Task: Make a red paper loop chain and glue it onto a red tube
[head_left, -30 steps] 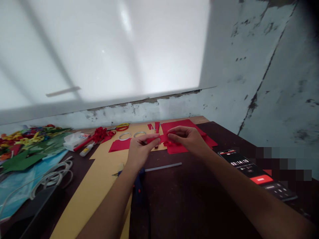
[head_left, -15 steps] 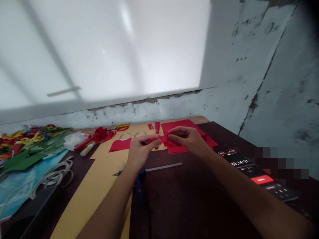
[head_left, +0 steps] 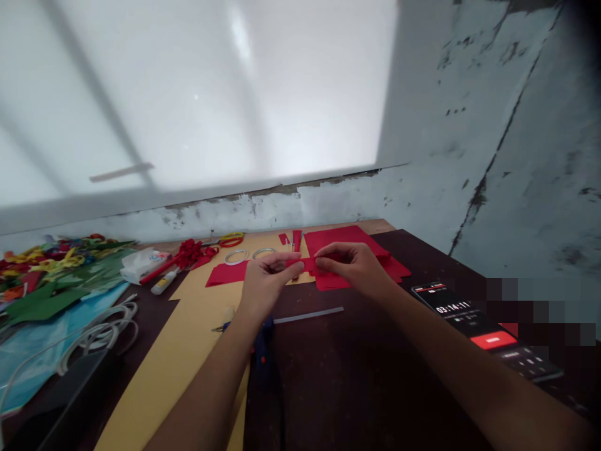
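Between my two hands a small red strip (head_left: 307, 264), paper or felt, is held level above the table. My left hand (head_left: 268, 277) pinches its left end between thumb and fingers. At its other end my right hand (head_left: 350, 262) has thumb and fingertips closed on the strip. Behind and under my right hand lie red sheets (head_left: 345, 235). Left of my left hand is a flat red piece (head_left: 228, 274). A blue glue gun (head_left: 263, 344) with a clear glue stick (head_left: 310, 315) lies under my left forearm, partly hidden.
Yellow-handled scissors (head_left: 231, 239), two metal rings (head_left: 236, 257) and a glue bottle (head_left: 164, 282) lie at the back left. Colourful scraps (head_left: 51, 260) and coiled white cable (head_left: 110, 326) are farther left. A phone (head_left: 483, 332) showing a timer lies right, by my forearm.
My hands stay almost in place on the red strip. The fingers of my right hand have shifted slightly down and left along it.
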A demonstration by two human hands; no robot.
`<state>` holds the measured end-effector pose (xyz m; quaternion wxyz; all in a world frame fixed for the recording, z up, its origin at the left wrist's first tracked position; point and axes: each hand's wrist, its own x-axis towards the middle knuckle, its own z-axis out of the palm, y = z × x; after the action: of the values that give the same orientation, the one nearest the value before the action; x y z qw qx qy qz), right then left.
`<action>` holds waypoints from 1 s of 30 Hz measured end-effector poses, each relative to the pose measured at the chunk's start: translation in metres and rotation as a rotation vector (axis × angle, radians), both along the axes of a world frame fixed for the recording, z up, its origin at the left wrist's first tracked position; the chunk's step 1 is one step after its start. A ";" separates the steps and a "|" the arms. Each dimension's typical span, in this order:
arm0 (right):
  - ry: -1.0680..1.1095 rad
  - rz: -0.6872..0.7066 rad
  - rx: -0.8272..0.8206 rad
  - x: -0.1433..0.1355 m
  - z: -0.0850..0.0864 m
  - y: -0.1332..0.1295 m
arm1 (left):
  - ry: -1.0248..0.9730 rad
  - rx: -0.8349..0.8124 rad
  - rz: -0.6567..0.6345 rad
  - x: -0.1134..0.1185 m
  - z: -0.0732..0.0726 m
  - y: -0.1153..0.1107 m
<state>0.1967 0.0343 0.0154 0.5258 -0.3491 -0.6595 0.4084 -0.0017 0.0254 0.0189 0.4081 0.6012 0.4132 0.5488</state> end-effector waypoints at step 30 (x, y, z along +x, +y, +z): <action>-0.048 -0.053 -0.011 0.000 0.005 -0.001 | -0.069 -0.022 0.006 0.002 0.002 -0.002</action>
<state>0.1968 0.0333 0.0206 0.5184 -0.3788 -0.6604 0.3894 0.0005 0.0234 0.0212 0.4271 0.5762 0.4066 0.5659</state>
